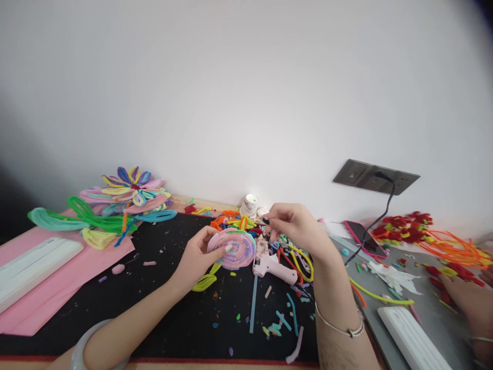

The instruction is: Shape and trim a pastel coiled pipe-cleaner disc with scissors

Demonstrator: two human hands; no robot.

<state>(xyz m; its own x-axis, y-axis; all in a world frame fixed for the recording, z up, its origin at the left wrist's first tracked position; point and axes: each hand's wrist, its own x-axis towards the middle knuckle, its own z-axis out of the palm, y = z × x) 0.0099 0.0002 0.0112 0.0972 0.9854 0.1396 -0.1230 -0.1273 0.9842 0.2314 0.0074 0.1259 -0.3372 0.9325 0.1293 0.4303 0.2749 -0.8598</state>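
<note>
My left hand (195,257) holds a round, pastel spiral disc of coiled pipe cleaners (232,248) upright over a black mat (162,303), fingers closed on its edge. My right hand (295,225) is just right of the disc, fingertips pinched on a small dark piece I cannot make out. A pink glue gun (271,263) lies on the mat below my right hand, with a clear glue stick (253,304) behind it. A yellow-green pipe cleaner loop (205,281) hangs below the disc.
Pipe cleaner flowers (123,198) and green loops (90,218) lie at the left on pink paper (46,293). Cut scraps litter the mat. A phone (364,237) on a cable, red and orange pipe cleaners (423,231), white cases (412,339) and another person's hand (472,303) are at the right.
</note>
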